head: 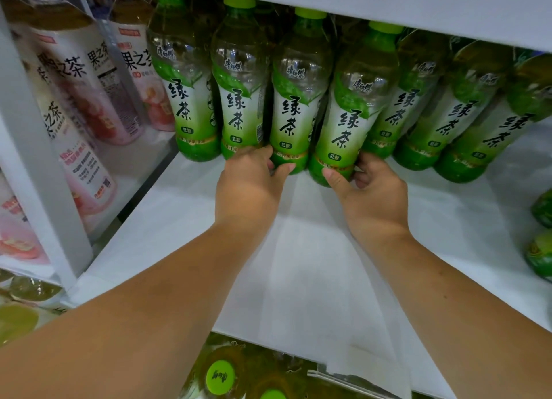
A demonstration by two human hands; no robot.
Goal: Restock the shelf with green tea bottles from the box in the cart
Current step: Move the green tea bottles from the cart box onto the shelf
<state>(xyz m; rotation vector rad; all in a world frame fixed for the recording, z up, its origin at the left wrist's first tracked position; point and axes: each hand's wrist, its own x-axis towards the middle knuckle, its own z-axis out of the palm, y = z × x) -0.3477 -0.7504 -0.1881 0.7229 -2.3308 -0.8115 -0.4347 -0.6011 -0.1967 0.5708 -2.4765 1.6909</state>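
Note:
A row of several green tea bottles with green caps stands at the back of the white shelf [298, 249]. My left hand [248, 183] is at the base of a green tea bottle [295, 99] in the middle of the row, thumb against its bottom and fingers curled round its left side. My right hand [370, 189] grips the base of the neighbouring green tea bottle [355, 111], thumb in front and fingers round its right side. Both bottles stand upright on the shelf.
Pink-labelled fruit tea bottles [98, 87] fill the section to the left, behind a white divider [38, 171]. More green tea bottles [543, 228] lie at the right edge. Green caps [221, 377] of bottles on the level below show under the shelf front.

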